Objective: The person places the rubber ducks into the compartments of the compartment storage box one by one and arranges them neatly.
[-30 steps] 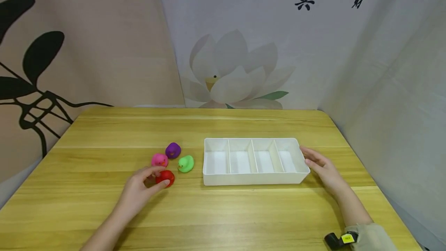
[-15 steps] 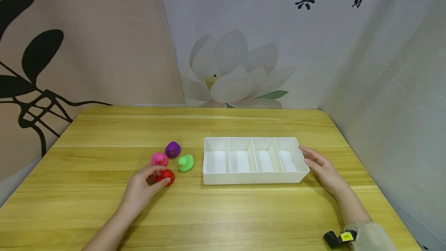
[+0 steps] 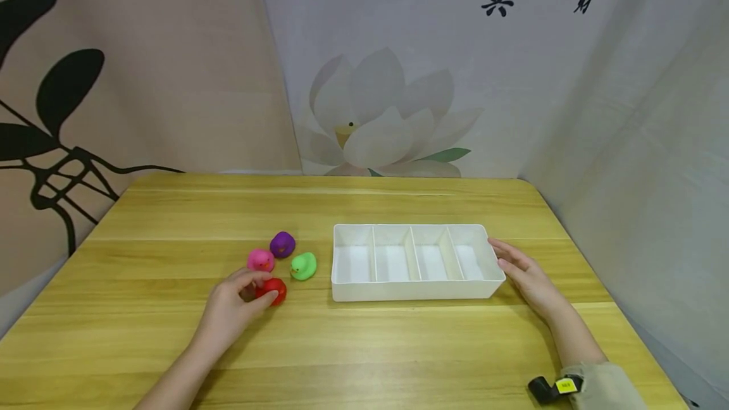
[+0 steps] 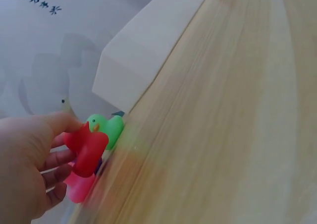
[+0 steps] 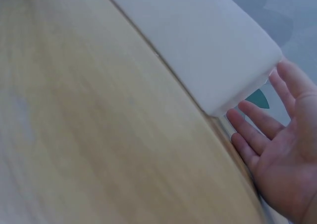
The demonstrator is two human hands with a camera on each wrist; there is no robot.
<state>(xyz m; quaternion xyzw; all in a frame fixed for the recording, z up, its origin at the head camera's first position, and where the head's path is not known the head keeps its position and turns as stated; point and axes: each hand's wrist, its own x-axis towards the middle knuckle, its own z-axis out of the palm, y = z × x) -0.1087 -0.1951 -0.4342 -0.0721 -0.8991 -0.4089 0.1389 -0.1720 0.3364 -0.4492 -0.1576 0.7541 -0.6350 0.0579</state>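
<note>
Head cam first: one purple duck [image 3: 283, 245], one pink duck [image 3: 261, 260], one green duck [image 3: 304, 266] and one red duck [image 3: 276, 286], so four toy ducks bunched left of one white tray [image 3: 416, 291] with four compartments [image 3: 355, 258], on one wooden table [image 3: 364, 347]. Left hand [image 3: 230, 302] has the red one, nearest the viewer, pinched between thumb and fingers; can't tell if it touches the table. Right hand [image 3: 529, 280] is at the tray's right end.

Left wrist cam: one pinched red duck, green just behind, pink below, a sliver of purple.

Right wrist cam: one tray, one hand, fingers fairly straight and spread by its end.
</note>
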